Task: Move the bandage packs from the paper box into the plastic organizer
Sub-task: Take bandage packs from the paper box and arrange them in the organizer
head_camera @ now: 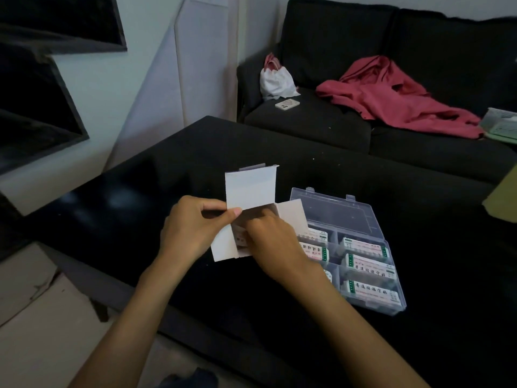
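Note:
A white paper box (249,189) with its flaps spread open sits on the black table. My left hand (190,228) pinches the box's left edge between thumb and fingers. My right hand (272,242) reaches into the open box, its fingertips down on a bandage pack (240,240) that shows only partly inside. To the right lies the clear plastic organizer (391,305), lid folded back, with several white and green bandage packs (370,268) in its compartments.
The black table (419,205) runs to a near edge at lower left. Behind it stands a dark sofa (335,130) with a white bag (275,79), a phone (287,104) and a red garment (391,99). A tan object (503,194) sits at the right edge.

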Tool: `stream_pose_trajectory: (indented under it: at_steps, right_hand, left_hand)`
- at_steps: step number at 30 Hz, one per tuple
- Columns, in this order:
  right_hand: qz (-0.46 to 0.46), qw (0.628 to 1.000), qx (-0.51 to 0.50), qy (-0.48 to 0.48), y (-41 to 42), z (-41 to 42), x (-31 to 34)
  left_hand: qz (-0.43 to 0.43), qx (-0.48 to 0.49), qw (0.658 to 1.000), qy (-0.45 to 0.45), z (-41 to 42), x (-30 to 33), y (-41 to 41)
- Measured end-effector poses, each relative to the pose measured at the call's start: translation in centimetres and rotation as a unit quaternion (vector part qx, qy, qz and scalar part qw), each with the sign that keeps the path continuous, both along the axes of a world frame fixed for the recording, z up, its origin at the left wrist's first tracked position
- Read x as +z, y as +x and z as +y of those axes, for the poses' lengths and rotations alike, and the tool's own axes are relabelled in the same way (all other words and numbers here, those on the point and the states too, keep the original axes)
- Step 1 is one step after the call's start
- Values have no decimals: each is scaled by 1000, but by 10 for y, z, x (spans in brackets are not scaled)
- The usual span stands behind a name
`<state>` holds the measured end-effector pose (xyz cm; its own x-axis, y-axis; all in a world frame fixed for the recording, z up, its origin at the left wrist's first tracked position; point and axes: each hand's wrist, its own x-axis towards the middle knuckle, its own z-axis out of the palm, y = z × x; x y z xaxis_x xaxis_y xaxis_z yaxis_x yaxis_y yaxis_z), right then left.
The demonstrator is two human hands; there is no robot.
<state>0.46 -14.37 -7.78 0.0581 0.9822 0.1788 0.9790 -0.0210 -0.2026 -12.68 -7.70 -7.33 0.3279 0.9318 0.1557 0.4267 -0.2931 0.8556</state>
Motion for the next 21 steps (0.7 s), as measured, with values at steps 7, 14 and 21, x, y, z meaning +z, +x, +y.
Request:
stream_pose_trajectory:
  at_steps: [7, 14, 21]
  right_hand:
    - [7, 985, 3, 169, 4, -4, 14]
    - [406, 906, -97, 72, 18, -5, 24]
    - [606, 783, -133, -37, 41, -21, 32]
  left_hand:
    - [-2, 101, 994, 38, 16, -2, -7]
    - [-8, 147, 989, 22, 30, -5, 2]
    - [88, 181, 976, 78, 35, -3, 14]
